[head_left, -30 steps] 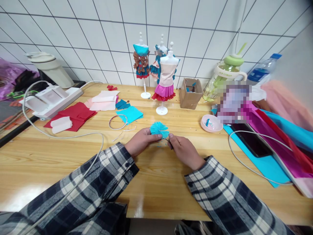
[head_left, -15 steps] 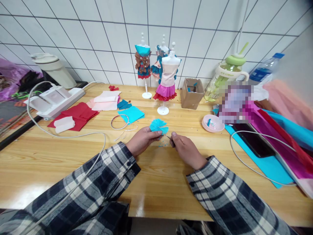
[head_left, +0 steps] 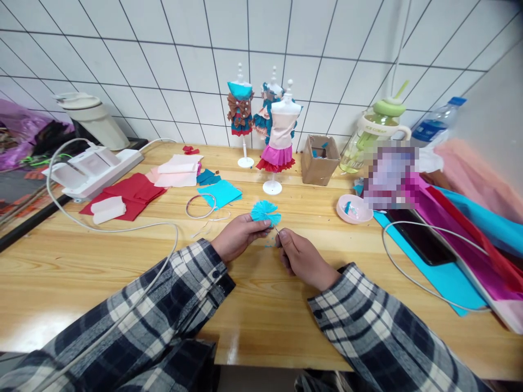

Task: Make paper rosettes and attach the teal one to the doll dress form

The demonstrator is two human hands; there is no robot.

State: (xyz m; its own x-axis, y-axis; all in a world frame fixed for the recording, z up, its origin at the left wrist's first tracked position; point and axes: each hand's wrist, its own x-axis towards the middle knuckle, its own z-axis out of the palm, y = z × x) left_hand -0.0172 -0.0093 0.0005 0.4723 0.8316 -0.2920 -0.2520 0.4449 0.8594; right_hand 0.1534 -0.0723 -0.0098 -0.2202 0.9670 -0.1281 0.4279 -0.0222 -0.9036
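Pinched in my left hand (head_left: 241, 235) is a fan-like, gathered rosette of turquoise crepe paper (head_left: 265, 209). The thumb lies over its lower edge. My right hand (head_left: 304, 256) is closed on a thin metal tool (head_left: 277, 231), whose tip points at the rosette's lower right edge; most of the tool is hidden by the fingers, so its kind is unclear. Tiny turquoise scraps (head_left: 269, 242) lie on the table between my hands. Beyond the rosette sit folded turquoise paper (head_left: 223, 194) and a ring-shaped roll (head_left: 200, 207).
Small dress forms in paper clothes, one in front in pink (head_left: 284, 125), stand near the tiled wall beside a cardboard box (head_left: 321, 169). A pink bowl (head_left: 354, 216), a phone (head_left: 425, 237) and coloured paper lie right. Red paper (head_left: 137, 190) and a power strip (head_left: 98, 171) are left; cables cross the table.
My right hand has moved slightly left and down, closer to the rosette, and its fingers now cover more of the tool. The left hand keeps its hold. The view has tilted slightly.
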